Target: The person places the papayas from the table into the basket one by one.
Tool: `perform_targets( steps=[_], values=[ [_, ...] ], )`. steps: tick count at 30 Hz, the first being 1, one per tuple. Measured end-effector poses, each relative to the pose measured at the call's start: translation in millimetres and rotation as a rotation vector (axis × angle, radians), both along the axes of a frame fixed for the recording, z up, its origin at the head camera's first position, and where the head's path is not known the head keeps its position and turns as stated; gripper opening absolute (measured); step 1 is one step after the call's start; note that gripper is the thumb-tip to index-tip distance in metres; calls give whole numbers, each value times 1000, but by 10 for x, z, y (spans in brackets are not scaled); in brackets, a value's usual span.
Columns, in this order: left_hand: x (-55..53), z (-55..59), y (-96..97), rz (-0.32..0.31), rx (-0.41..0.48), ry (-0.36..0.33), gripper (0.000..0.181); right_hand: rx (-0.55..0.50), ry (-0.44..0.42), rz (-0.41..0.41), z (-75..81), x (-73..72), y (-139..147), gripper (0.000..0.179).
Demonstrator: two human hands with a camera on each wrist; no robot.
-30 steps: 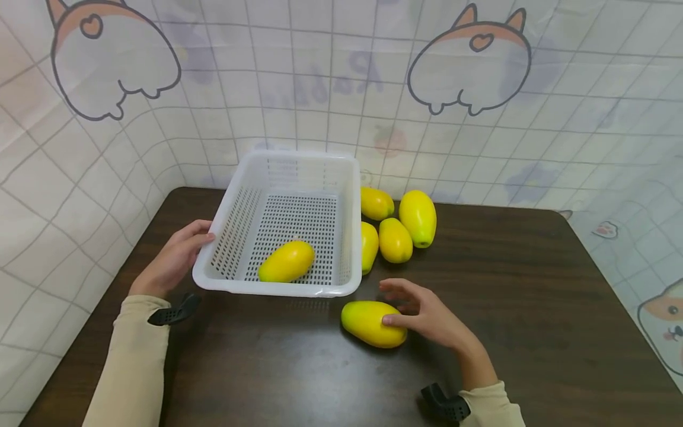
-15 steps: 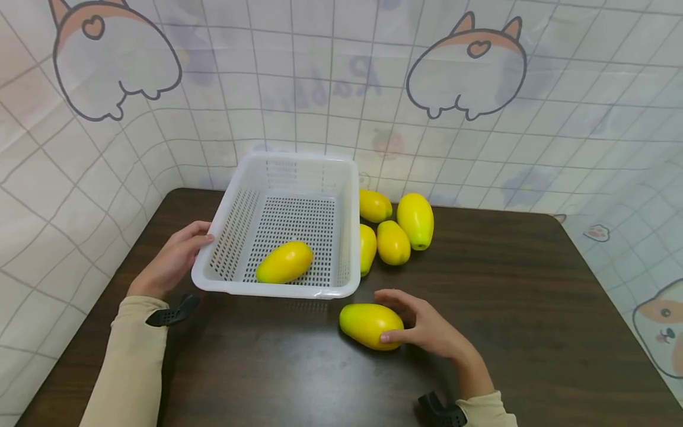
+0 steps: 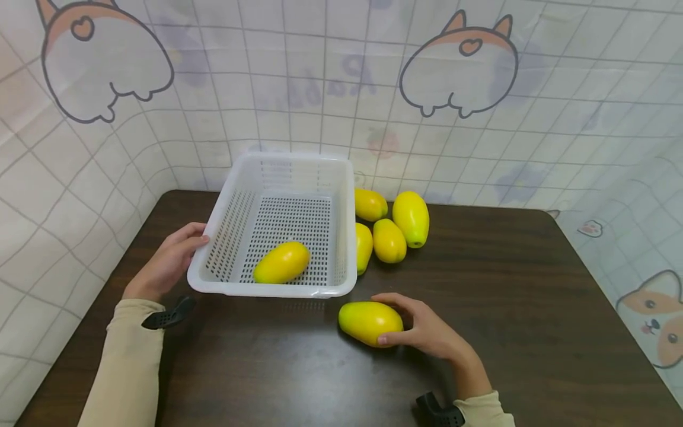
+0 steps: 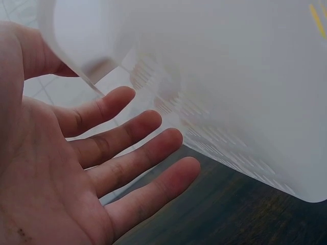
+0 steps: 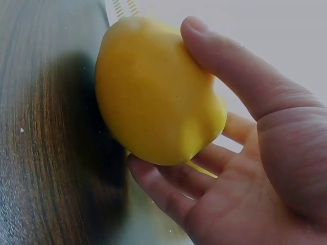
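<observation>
My left hand [image 3: 165, 264] holds the left side of a white perforated plastic basket [image 3: 272, 289]; its thumb and fingertips are at the rim. In the left wrist view, the fingers [image 4: 138, 196] are spread along the outer wall [image 4: 245, 92]. One yellow papaya [image 3: 281, 263] lies in the front of the basket. Right of the basket's front corner, my right hand [image 3: 427, 326] grips another yellow papaya [image 3: 368, 323] with a greenish left end. The right wrist view shows its thumb [image 5: 219, 53] on one side of this papaya [image 5: 153, 92] and the fingers curled around the other.
Several more papayas lie on the dark wooden table [image 3: 480, 279] against the basket's right side, among them a large papaya [image 3: 411, 218] and a smaller papaya [image 3: 389, 241]. A white grid-patterned cloth [image 3: 320, 77] with cartoon corgis hangs behind and along both sides.
My right hand has come forward around the papaya, its fingers dropping from above it to its far side. The left hand and basket stay in place; the whole view shifts slightly.
</observation>
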State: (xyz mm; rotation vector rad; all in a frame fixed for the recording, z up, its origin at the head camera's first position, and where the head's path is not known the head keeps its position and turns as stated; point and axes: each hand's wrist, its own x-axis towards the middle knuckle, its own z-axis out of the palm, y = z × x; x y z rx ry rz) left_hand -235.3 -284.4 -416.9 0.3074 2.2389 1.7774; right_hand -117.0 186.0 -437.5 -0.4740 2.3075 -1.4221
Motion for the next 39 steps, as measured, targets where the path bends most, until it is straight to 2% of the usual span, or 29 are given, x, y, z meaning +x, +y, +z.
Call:
perform_targets(
  steps=[9,19,29,39],
  values=[
    [19,0,-2,18,-34,-7,37,16,29,-41,77,-21,38,64],
    [14,-12,2,12,-14,0,34,26,88,-66,153,-50,120,61],
    [-18,-24,-18,-7,15,1,33,-21,109,-58,201,-65,172,58],
    [-9,-7,-12,2,-4,-15,34,-79,99,-20,207,-85,212,58]
  ],
)
